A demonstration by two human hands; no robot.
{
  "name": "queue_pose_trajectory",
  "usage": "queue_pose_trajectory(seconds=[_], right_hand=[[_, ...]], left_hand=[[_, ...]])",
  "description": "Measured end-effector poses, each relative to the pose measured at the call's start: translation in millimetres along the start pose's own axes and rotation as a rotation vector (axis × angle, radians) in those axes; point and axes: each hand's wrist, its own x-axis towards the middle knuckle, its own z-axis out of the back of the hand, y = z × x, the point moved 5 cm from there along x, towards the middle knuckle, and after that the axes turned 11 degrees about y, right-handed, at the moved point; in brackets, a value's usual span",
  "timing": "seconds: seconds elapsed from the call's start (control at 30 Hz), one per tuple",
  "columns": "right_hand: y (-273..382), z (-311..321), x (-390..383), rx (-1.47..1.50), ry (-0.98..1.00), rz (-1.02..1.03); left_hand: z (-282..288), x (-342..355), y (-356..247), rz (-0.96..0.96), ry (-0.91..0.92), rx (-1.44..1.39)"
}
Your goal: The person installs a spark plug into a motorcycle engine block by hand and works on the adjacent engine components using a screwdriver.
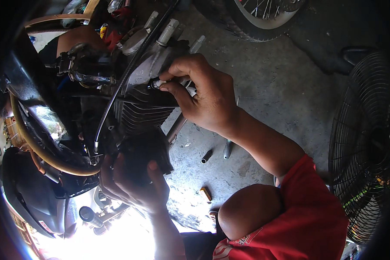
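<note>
Caged fan (370, 146) at right; spoked wheel (268, 23), top; grey floor (281, 91).

Engine (145, 115) left | fan (363, 147) far right | tube (206, 157) on floor (286, 95) between them | wheel (271, 21) at top

One left hand (143, 195), one right hand (208, 97), one white-ended plug (154, 83), one engine (145, 113), one wheel (247, 21) and one fan (349, 119) are showing; one tube (206, 157), one slim tool (227, 149) and one yellow box (206, 194) are lying about.
</note>
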Motion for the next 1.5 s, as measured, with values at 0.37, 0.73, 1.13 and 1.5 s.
queue_pose_trajectory(seconds=[0.37,0.73,1.13,1.5], right_hand=[[14.2,-4.9,12.3,-0.229,0.167,0.079],[16.0,-10.5,20.8,-0.332,0.254,0.116],[16.2,-2.0,16.2,-0.233,0.265,0.025],[17.4,0.7,16.9,-0.176,0.222,-0.036]], left_hand=[[0.1,-1.5,1.3,0.011,0.029,-0.015],[7.5,2.1,1.8,0.027,0.018,-0.046],[7.6,1.9,0.3,0.029,-0.040,-0.037],[5.0,-0.1,2.6,0.037,-0.054,-0.028]])
